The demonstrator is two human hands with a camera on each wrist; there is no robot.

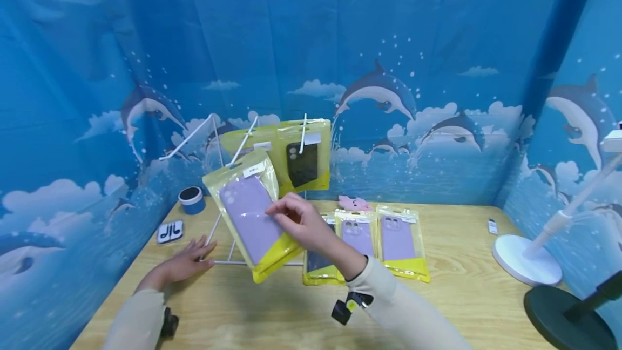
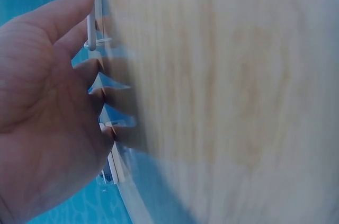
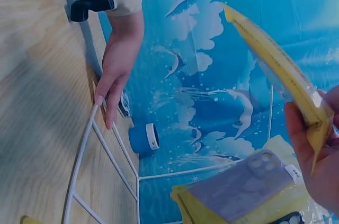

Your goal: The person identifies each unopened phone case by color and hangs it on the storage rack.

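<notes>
One R hand (image 1: pixel 305 223) in pinch on purple-case pkt (image 1: pixel 247 214), L hand (image 1: pixel 187 260) outspread agst white rack (image 1: pixel 244 140).

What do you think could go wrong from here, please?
The tilted pouch in the right hand could snag on the hook near its top edge, or slip. It might bump the hanging pouches behind it. If pushed, the wire rack could shift despite the left hand at its base.
</notes>
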